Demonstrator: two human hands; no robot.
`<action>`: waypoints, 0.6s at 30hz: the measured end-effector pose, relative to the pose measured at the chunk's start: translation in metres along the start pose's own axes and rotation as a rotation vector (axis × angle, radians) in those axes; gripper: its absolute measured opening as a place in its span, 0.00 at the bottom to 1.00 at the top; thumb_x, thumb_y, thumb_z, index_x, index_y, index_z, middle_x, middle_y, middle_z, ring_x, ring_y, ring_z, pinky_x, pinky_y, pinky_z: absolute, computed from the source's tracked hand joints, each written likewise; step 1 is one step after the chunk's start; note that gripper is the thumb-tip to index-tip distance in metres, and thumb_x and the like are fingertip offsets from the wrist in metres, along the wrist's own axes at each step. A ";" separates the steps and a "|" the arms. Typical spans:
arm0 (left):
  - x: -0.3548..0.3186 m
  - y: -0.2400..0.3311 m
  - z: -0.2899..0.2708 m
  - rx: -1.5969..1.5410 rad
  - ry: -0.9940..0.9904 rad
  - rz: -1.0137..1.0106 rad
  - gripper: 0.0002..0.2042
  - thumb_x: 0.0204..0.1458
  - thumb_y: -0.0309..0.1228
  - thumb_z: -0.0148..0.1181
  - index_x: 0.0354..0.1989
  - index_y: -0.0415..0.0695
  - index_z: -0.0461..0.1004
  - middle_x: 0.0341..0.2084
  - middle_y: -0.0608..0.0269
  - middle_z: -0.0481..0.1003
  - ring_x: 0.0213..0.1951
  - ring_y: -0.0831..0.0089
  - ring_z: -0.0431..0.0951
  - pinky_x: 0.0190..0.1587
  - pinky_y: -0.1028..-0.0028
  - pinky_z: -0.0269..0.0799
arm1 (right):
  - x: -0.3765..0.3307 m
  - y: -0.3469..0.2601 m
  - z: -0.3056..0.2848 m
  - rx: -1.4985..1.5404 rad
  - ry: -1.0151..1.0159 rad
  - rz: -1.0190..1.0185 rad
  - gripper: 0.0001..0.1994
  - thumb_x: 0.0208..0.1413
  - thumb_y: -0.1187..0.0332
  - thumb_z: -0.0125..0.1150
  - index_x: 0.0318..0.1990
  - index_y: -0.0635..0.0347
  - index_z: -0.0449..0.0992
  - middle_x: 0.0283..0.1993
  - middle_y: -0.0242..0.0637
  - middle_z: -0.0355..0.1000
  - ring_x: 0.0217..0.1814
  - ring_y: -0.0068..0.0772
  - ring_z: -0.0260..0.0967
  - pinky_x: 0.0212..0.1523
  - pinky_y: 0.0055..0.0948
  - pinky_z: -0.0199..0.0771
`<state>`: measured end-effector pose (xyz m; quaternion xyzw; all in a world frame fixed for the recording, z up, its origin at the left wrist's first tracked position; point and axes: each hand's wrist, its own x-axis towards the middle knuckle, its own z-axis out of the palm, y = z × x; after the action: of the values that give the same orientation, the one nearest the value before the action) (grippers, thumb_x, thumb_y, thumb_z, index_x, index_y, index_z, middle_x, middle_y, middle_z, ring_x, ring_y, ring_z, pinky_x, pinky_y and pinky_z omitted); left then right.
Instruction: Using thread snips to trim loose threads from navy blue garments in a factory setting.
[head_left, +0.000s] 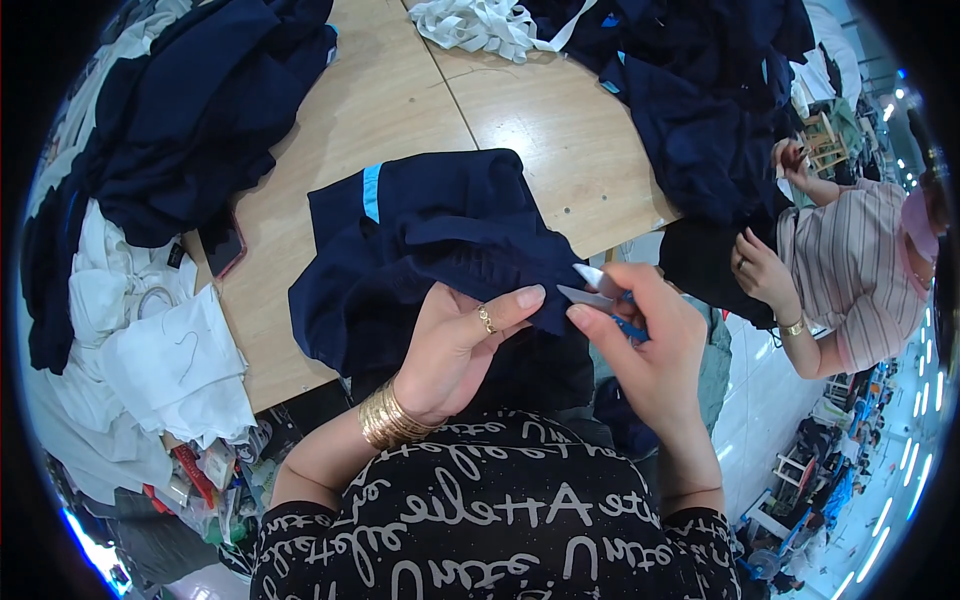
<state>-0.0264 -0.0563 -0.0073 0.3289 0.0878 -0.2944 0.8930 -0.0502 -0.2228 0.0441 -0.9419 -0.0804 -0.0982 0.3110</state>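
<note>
My left hand (460, 345) pinches the edge of a dark navy garment (430, 250) with a light blue stripe, which lies on the wooden table (400, 100) and hangs over its near edge. A gold ring and gold bangles are on that hand and wrist. My right hand (645, 345) grips small thread snips (592, 290) with a blue handle. Their metal blades point left and touch the cloth edge right at my left thumb.
Piles of navy garments (190, 110) lie at the table's left and at the far right (710, 110). White cloth (170, 350) is heaped at the left edge, white tape (480, 25) at the top. A dark phone (225, 245) lies nearby. Another person in a striped shirt (860, 270) works at the right.
</note>
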 end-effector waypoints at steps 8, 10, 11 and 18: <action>-0.005 0.002 -0.001 0.050 -0.033 0.032 0.13 0.47 0.24 0.57 0.43 0.36 0.69 0.39 0.61 0.73 0.42 0.77 0.72 0.47 0.75 0.66 | 0.015 -0.003 0.000 0.079 -0.032 -0.206 0.17 0.35 0.74 0.65 0.38 0.54 0.75 0.23 0.29 0.65 0.18 0.24 0.62 0.19 0.22 0.61; -0.007 0.003 0.000 0.079 -0.048 0.072 0.13 0.47 0.23 0.56 0.43 0.35 0.69 0.40 0.60 0.72 0.43 0.76 0.71 0.47 0.75 0.66 | 0.016 0.003 0.009 -0.007 -0.037 -0.274 0.17 0.31 0.80 0.61 0.35 0.56 0.75 0.22 0.29 0.63 0.18 0.26 0.62 0.18 0.23 0.60; -0.006 0.004 -0.002 0.178 -0.060 0.079 0.14 0.47 0.22 0.56 0.44 0.35 0.68 0.40 0.60 0.72 0.43 0.76 0.70 0.47 0.75 0.65 | 0.016 0.006 0.013 -0.007 -0.036 -0.275 0.17 0.31 0.80 0.61 0.35 0.56 0.75 0.22 0.29 0.63 0.18 0.26 0.62 0.18 0.23 0.60; 0.003 0.000 -0.007 0.381 0.031 0.335 0.11 0.46 0.20 0.58 0.38 0.34 0.68 0.35 0.63 0.72 0.38 0.79 0.70 0.44 0.78 0.65 | 0.018 0.013 0.023 0.275 -0.072 0.033 0.09 0.46 0.79 0.58 0.35 0.61 0.68 0.27 0.34 0.69 0.24 0.24 0.65 0.25 0.19 0.63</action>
<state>-0.0236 -0.0534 -0.0140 0.5058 -0.0112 -0.1483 0.8497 -0.0274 -0.2175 0.0232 -0.8945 -0.0889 -0.0473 0.4356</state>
